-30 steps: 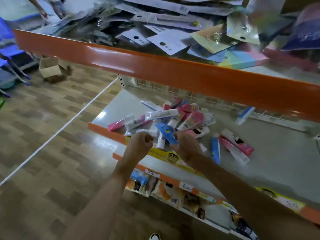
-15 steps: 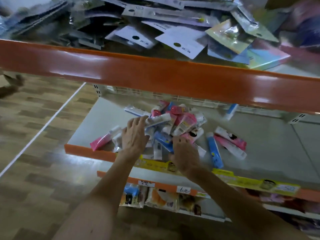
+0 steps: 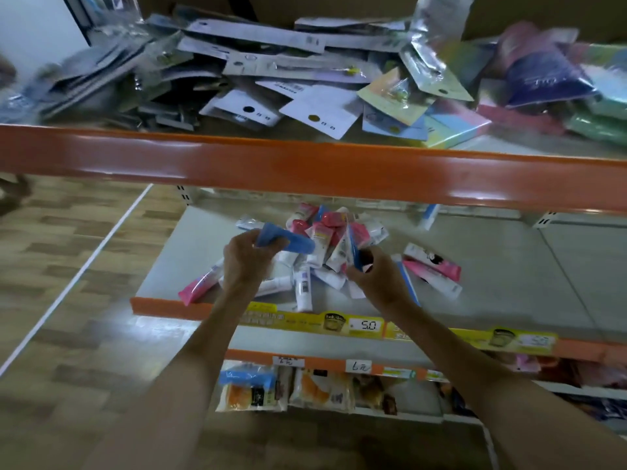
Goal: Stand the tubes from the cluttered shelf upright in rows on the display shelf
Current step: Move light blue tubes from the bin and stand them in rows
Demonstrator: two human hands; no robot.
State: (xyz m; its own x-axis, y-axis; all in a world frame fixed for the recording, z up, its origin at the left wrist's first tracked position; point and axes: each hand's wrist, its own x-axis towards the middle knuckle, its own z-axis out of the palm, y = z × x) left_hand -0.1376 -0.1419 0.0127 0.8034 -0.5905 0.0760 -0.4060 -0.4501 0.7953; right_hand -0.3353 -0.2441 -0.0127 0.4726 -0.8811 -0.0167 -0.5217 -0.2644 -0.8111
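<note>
Since 0.5 s ago, has lifted 1 blue tube (image 3: 288,237) off the pile of tubes (image 3: 325,232) on the grey shelf (image 3: 509,273) with the left hand (image 3: 242,262) curled round it, and grips a 2nd blue tube (image 3: 353,252) in the curled right hand (image 3: 376,283), so probably ready to start standing them upright.

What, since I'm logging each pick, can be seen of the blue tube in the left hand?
The blue tube looks like soft plastic, plain blue on the side showing. Blur hides any print, and its cap is not visible. It lies nearly level, sloping slightly down to the right, above the pile of tubes on the grey shelf. The left hand grips its left end with curled fingers. Whether its right end touches the pile cannot be told.
</note>
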